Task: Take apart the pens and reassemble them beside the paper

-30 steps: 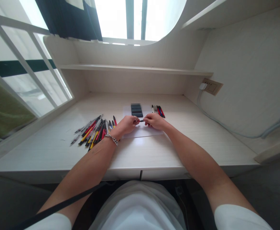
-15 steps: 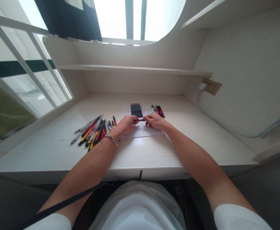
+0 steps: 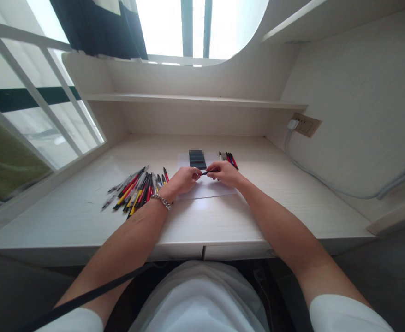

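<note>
Across the white counter (image 3: pixel 202 223), pinches a slim dark pen (image 3: pixel 204 173) at centre with left hand (image 3: pixel 185 179) and right hand (image 3: pixel 226 174), above white paper (image 3: pixel 207 189); shows only a small pen row (image 3: pixel 229 159) at two o'clock against a large pen pile (image 3: pixel 142 190) at nine; seems far from finished.

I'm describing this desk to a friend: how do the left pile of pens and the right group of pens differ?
The left pile holds many more pens than the right group. The left pile is heaped, with pens crossing, while the right group lies roughly side by side. Yellow shows in the left pile; none is visible in the right group. Both include red pens.
</note>
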Tool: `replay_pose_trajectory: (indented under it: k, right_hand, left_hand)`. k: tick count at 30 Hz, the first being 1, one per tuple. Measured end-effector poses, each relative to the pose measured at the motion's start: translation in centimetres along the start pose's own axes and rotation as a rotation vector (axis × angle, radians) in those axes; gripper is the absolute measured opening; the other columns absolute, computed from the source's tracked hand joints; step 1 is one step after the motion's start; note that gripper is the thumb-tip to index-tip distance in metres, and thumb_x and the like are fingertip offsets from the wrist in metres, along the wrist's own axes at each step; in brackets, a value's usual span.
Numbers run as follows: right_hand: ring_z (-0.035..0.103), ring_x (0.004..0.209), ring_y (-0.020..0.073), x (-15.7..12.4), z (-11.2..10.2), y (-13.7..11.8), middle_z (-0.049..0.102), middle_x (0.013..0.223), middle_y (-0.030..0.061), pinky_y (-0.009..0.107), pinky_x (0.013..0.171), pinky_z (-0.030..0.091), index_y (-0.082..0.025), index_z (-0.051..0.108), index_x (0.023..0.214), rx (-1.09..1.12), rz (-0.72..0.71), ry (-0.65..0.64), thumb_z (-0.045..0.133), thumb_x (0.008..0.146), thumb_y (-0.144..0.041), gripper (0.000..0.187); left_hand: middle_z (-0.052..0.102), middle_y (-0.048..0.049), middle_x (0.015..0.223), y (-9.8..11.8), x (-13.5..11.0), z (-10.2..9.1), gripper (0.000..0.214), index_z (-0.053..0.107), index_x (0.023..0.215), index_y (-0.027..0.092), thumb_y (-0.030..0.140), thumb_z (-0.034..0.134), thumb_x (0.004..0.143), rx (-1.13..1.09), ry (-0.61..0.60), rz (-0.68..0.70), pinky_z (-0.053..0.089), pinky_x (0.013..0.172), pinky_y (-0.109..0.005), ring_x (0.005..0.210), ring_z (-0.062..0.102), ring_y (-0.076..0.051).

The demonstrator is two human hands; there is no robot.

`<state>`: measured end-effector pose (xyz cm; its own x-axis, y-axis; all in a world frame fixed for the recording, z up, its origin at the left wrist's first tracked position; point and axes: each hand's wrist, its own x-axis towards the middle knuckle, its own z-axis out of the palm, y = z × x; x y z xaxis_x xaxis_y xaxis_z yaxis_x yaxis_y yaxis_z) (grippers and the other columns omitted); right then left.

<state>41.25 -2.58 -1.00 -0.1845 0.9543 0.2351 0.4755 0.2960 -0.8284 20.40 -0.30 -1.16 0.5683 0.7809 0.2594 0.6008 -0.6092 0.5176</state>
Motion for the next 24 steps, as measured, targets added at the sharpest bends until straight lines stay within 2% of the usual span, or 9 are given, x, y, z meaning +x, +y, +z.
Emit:
replay_pose_trajectory:
  k: [5,11,19,24]
  right_hand:
    - [0.056,0.056,0.0105,-0.3,-0.3,-0.7,0.07,0.074,0.0055,0.023,0.055,0.043,-0.014,0.072,0.087,-0.046,0.001,-0.059,0.064,0.083,-0.035,0.023]
    - [0.054,0.057,0.0107,-0.3,-0.3,-0.7,0.065,0.067,0.0025,0.024,0.056,0.04,-0.014,0.074,0.088,-0.061,-0.042,-0.023,0.069,0.077,-0.036,0.025]
    - [0.055,0.058,0.0111,-0.4,-0.5,-1.2,0.065,0.067,0.0027,0.024,0.058,0.043,-0.013,0.072,0.084,-0.019,-0.001,0.025,0.071,0.073,-0.027,0.018]
    - [0.055,0.059,0.0109,-0.4,-0.9,-1.2,0.066,0.068,0.0035,0.024,0.057,0.043,-0.013,0.072,0.084,-0.022,0.012,0.033,0.068,0.073,-0.023,0.015]
  left_hand:
    - [0.074,-0.0103,0.1,-0.3,0.0,0.3,0.028,0.073,0.106,0.017,0.022,0.053,0.086,-0.042,0.004,0.018,0.05,0.078,-0.028,0.088,0.067,-0.019]
    - [0.073,-0.0093,0.1,-1.5,0.4,1.4,0.037,0.068,0.12,0.018,0.02,0.055,0.085,-0.158,-0.008,-0.011,0.049,0.074,-0.024,0.083,0.066,-0.015]
    - [0.073,-0.0074,0.096,-1.2,0.3,1.0,0.041,0.07,0.112,0.018,0.005,0.053,0.076,-0.149,-0.011,-0.012,0.048,0.074,-0.023,0.083,0.065,-0.014]
    - [0.072,-0.0075,0.1,-0.9,0.2,0.6,0.038,0.07,0.107,0.018,0.005,0.053,0.075,-0.067,-0.011,-0.001,0.048,0.077,-0.025,0.088,0.065,-0.017]
